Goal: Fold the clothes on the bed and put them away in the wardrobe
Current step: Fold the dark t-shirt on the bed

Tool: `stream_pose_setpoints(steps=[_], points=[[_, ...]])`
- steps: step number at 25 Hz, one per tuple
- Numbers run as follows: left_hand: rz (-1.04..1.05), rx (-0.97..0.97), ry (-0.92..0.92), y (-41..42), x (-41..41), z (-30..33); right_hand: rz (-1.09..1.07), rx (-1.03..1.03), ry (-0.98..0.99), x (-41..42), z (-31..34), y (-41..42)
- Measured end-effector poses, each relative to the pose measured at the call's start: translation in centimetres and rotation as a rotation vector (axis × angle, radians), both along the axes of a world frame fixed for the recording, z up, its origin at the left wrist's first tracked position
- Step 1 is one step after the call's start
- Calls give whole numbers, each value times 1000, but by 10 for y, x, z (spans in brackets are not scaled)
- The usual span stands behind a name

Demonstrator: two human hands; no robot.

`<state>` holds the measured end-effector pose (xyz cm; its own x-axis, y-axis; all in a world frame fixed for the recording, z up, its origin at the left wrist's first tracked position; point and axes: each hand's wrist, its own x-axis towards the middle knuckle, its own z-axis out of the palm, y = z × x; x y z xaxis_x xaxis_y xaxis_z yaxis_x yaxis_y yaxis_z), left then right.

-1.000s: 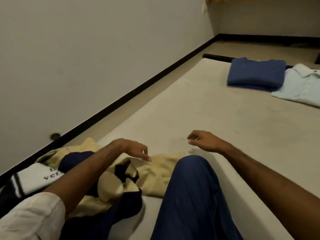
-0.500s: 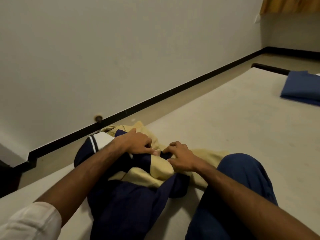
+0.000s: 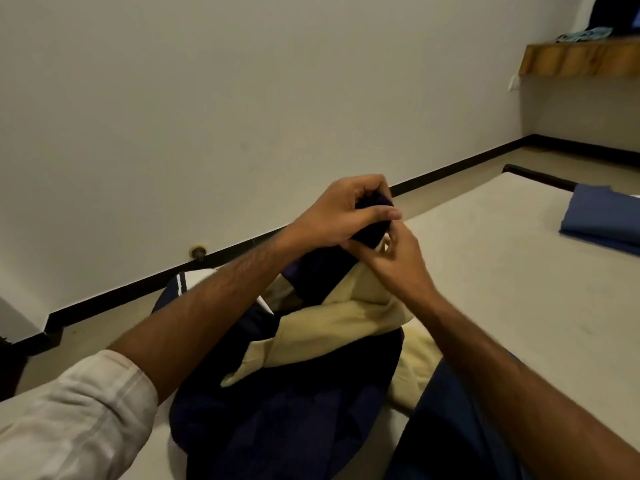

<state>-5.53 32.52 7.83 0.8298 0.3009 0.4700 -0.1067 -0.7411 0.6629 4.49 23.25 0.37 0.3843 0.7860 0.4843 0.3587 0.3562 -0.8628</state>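
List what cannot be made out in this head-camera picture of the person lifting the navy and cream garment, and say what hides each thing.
- Navy and cream garment: its type; it is bunched, and the raised end is covered by the left hand and right hand.
- Folded blue garment: cut off by the right edge.
- Items on the wooden shelf: too small and dark.
- Wardrobe: out of view.

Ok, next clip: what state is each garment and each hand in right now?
navy-and-cream garment: unfolded, bunched on the bed, one end lifted.
left hand: grips the garment's raised navy part.
right hand: pinches the cream fabric just below.
blue garment: folded, lying flat on the bed, far side.
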Motion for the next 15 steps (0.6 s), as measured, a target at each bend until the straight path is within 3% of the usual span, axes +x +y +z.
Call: stream_pose_setpoints(steps=[2, 5, 7, 9, 10, 12, 15], points=[[-96, -32, 63, 0, 3, 10, 56, -74, -14, 26, 13, -7], [-34, 2, 252, 20, -25, 1, -88, -185, 48, 63, -7, -19], [76, 50, 615, 46, -68, -26, -229, -314, 116, 80, -31, -26], [198, 378, 1092, 63, -116, -61, -278, -403, 33, 86, -49, -28], [251, 569, 1206, 67, -138, -76, -248, -403, -80, 84, -53, -28], [358, 818, 1136, 72, -169, -92, -90, -358, -351, 69, -50, -25], [460, 691, 770, 79, -191, -88, 222, -405, -728, 43, -41, -20]])
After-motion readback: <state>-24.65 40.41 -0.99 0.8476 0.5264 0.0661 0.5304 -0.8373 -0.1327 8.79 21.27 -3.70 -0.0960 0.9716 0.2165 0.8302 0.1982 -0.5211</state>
